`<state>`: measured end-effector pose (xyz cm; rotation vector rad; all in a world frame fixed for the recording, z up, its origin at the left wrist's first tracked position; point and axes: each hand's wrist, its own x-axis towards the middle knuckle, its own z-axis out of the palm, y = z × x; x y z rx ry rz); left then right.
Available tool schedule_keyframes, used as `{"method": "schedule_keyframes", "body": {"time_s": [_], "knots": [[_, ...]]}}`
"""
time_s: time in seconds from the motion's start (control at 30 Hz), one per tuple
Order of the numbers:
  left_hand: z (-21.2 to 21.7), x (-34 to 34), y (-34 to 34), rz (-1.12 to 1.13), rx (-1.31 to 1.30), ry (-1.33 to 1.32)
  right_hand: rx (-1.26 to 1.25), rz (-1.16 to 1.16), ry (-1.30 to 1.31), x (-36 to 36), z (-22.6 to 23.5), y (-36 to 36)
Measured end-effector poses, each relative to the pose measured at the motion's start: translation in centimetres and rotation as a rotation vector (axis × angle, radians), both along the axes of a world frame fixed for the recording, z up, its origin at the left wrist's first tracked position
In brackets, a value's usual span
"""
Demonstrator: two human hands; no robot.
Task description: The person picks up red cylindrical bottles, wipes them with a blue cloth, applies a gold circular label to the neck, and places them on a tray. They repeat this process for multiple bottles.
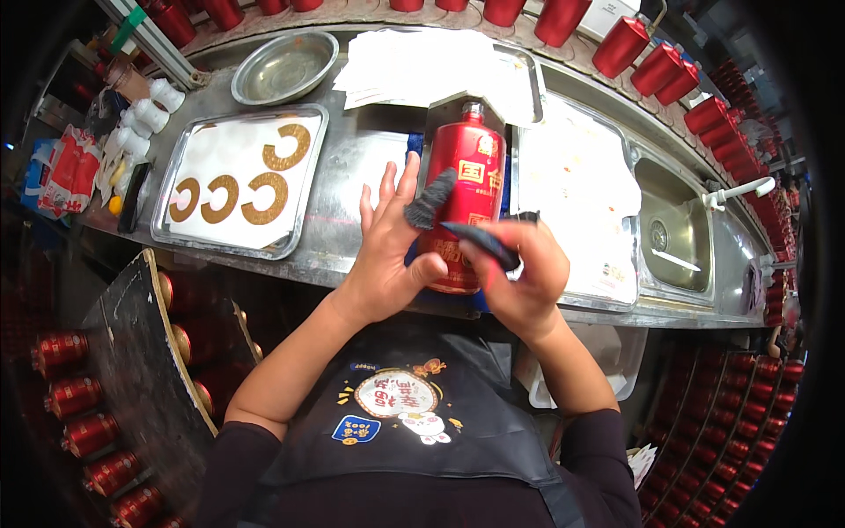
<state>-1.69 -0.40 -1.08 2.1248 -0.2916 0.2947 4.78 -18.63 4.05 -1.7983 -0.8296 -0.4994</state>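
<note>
A red bottle [471, 167] with gold markings lies on its side on a blue cloth [414, 145], on the steel counter in front of me. My left hand [387, 246] rests against the bottle's left side with fingers spread; its index finger wears a dark fingertip cover. My right hand [519, 264] is curled at the bottle's base and also shows a dark cover on the finger pointing left across the bottle.
A steel tray [172, 180] to the left holds several gold C-shaped labels [266, 197]. A round steel bowl [283, 67] and white paper sheets [414, 62] lie behind. A sink [673, 233] is at right. Rows of red bottles [656, 66] line the back and both lower sides.
</note>
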Motion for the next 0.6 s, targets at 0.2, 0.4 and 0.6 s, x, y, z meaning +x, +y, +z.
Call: {"method": "schedule_keyframes", "body": {"time_s": [0.2, 0.4, 0.6], "knots": [[0.3, 3.1, 0.0, 0.127, 0.047, -0.033, 0.248, -0.239, 0.325, 5.4, -0.9, -0.2], [0.7, 3.6, -1.2, 0.103, 0.156, -0.120, 0.361, -0.333, 0.301, 5.0, -2.9, -1.3], [1.8, 5.1, -2.1, 0.224, 0.055, -0.163, 0.219, -0.388, 0.412, 3.4, -5.1, -3.1]]}}
